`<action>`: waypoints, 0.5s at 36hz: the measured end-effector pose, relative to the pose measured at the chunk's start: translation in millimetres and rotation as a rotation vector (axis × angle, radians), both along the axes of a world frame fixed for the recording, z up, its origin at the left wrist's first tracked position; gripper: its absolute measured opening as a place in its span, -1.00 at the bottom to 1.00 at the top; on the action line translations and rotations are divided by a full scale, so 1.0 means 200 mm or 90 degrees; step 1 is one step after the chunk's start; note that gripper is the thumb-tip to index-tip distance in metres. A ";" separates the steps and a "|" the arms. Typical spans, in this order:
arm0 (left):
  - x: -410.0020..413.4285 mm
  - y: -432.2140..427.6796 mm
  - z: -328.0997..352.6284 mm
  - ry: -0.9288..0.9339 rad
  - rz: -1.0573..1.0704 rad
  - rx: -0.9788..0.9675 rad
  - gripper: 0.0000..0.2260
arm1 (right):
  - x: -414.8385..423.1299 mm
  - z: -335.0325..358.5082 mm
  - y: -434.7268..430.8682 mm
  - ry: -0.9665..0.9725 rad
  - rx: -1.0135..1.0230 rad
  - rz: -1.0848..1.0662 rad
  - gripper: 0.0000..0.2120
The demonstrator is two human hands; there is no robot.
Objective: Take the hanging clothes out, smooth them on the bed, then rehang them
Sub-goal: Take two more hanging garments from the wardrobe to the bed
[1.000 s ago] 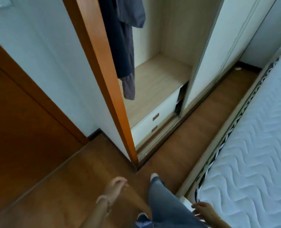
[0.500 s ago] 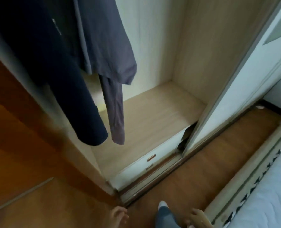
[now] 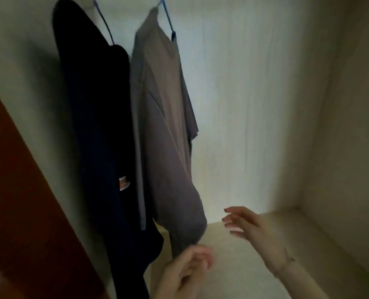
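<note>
Before lifting anything, aim for the hanger rather than the cloth. Grey shirt hanging high in the wardrobe, touching a dark navy garment on its left, each on a blue hanger. Right hand spread wide, fingers straight, holding nothing, near the shirt's lower sleeve but apart from it. Left hand lower, fingers loosely curled with nothing seen in them, just beside the cuff; too blurred to tell whether touching. Probably best: raise one hand to the hook, tip it up and off the rail, out of sight above, and support the hem with the other to avoid drag on the sleeve. Take the grey shirt alone; watch for a snag on the navy garment. Then carry it level to the bed, not in view now.
</note>
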State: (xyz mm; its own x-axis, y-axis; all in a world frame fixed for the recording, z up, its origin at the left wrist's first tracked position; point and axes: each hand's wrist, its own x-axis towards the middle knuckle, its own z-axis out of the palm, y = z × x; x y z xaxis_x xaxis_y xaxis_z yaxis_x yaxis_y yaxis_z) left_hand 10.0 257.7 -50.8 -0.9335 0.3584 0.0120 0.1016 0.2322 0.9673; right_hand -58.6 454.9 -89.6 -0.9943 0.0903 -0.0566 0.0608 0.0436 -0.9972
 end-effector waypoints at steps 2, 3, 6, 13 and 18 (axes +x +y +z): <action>-0.04 0.02 0.10 0.161 0.042 0.001 -0.80 | -0.08 0.22 -0.01 0.097 0.002 0.034 -0.78; -0.04 0.02 0.19 0.226 0.064 -0.007 -0.78 | -0.10 0.33 -0.03 0.139 0.011 0.055 -0.78; -0.04 -0.01 0.48 0.406 0.075 -0.005 -0.82 | -0.15 0.60 -0.10 0.246 0.015 0.105 -0.78; -0.16 -0.14 0.97 0.710 0.265 -0.133 -0.78 | -0.24 1.07 -0.24 0.418 0.002 0.135 -0.67; -0.31 -0.20 1.29 0.797 0.454 -0.222 -0.69 | -0.32 1.34 -0.31 0.447 -0.017 0.136 -0.56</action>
State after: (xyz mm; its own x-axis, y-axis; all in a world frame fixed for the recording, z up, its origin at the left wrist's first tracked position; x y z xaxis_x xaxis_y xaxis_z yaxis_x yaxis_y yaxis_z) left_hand -52.5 217.3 207.2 -0.3572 -0.0063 0.9340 0.5746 0.7869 0.2250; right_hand -122.2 393.8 178.9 -0.7931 -0.1023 0.6004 -0.5996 -0.0422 -0.7992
